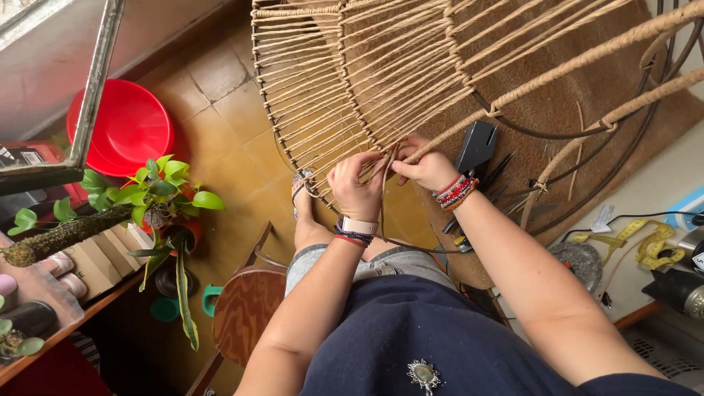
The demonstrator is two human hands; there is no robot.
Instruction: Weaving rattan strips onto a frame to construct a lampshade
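A round metal frame (273,125) wound with tan woven cord (345,88) tilts over my lap. My left hand (356,183) pinches a cord strand at the frame's lower rim, fingers closed on it. My right hand (425,167), with beaded bracelets at the wrist, grips the same bundle of cord right beside it, where the strands meet a wrapped spoke (557,70). Loose cord ends hang down between the two hands.
A red basin (128,125) lies on the tiled floor at left. A potted plant (158,194) and a wooden shelf (81,264) stand beside it. A round wooden stool (246,308) is below. A black tool (477,143), a yellow tape measure (649,242) and a brown mat (587,103) lie at right.
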